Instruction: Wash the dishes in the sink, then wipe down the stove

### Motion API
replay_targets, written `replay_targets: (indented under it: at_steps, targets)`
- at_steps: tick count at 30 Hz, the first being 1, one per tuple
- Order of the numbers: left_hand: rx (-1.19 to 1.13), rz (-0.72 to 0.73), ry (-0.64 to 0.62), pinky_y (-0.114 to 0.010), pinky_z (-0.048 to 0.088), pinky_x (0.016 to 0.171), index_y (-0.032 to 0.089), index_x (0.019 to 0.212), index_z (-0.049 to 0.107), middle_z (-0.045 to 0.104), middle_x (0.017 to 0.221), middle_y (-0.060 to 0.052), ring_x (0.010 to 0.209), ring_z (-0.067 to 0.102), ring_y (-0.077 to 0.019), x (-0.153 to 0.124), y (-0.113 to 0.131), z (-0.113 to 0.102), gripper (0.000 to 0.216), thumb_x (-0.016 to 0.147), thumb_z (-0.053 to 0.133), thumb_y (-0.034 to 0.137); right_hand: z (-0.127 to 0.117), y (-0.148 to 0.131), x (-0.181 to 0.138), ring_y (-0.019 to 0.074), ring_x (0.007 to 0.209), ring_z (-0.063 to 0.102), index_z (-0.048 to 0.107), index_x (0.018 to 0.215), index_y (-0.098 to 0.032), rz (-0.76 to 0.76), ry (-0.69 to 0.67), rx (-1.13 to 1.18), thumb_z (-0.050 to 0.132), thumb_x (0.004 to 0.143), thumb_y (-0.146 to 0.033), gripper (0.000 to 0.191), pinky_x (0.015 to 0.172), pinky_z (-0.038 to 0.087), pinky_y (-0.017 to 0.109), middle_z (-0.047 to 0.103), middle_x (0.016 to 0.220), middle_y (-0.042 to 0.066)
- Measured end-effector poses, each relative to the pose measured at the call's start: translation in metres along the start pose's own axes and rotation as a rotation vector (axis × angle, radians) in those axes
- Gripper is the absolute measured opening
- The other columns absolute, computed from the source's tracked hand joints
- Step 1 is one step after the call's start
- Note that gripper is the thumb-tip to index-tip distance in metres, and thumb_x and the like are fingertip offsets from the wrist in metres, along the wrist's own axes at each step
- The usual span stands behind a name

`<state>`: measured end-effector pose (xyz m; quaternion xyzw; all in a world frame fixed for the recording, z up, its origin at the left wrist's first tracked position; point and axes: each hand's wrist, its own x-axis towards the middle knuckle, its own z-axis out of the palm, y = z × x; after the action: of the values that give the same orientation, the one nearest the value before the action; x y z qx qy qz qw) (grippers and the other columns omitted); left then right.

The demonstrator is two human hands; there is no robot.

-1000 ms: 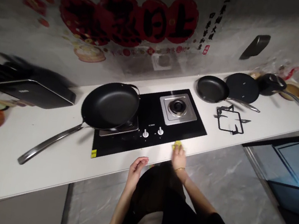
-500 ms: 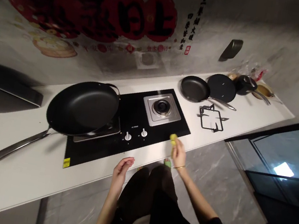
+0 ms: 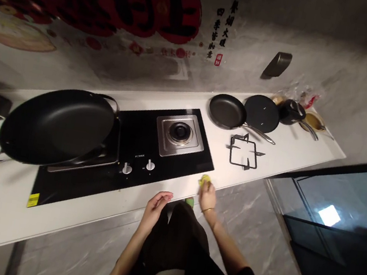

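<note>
My right hand [image 3: 208,198] is closed on a crumpled yellow cloth [image 3: 204,180], pressed to the white counter [image 3: 176,185] near its front edge, just off the stove's right front corner. My left hand [image 3: 155,207] hangs by the counter's front edge, loosely bent, with thumb and fingers apart and nothing in it. Behind the hands is the black gas stove [image 3: 143,126], with two silver knobs and a bare right burner [image 3: 180,132]. The burner's black pan support [image 3: 243,152] lies on the counter to the right of the stove.
A big black wok [image 3: 58,127] sits on the left burner, its long handle reaching left. Along the wall at right stand a small frying pan [image 3: 227,112], a round black lid or pan [image 3: 262,113], a dark pot [image 3: 292,112] and a yellowish pan [image 3: 313,122].
My right hand has brought the cloth from the stove's front right corner down to the counter by the edge. My left hand has moved slightly right. The view has shifted right.
</note>
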<state>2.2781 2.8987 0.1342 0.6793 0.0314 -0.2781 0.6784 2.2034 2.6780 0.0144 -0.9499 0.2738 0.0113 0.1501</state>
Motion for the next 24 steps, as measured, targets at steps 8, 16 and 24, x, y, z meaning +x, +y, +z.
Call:
replay_targets:
  at_steps: [8,16,24]
  targets:
    - [-0.035,0.068,0.009,-0.038,0.051,0.095,0.02,0.089,0.076,0.075,0.096,-0.01,0.097,0.069,-0.0263,0.007,0.014,0.059,0.039,0.074,0.073,0.055,-0.064,0.031,0.048,0.0214,0.12,0.055,0.057,0.138,-0.02,-0.353,0.106,0.428,0.037,0.098,-0.026,0.046,0.105,0.047,0.039,0.062,0.129,0.011]
    - [-0.101,0.055,0.129,-0.036,0.051,0.094,0.023,0.087,0.076,0.075,0.094,-0.008,0.094,0.069,-0.0246,-0.014,0.007,0.092,0.027,0.075,0.074,0.047,-0.139,0.053,0.222,0.028,0.12,0.048,0.06,0.136,-0.027,-0.259,-0.081,-0.14,0.038,0.091,-0.006,0.054,0.098,0.042,0.044,0.051,0.147,0.006]
    - [-0.137,0.058,0.196,-0.035,0.05,0.094,0.021,0.092,0.075,0.075,0.095,-0.007,0.095,0.068,-0.0232,-0.017,-0.019,0.113,0.028,0.079,0.071,0.045,-0.087,0.052,0.199,0.0316,0.122,0.043,0.047,0.148,-0.024,-0.228,-0.095,-0.234,0.033,0.091,-0.005,0.062,0.096,0.04,0.046,0.044,0.151,0.011]
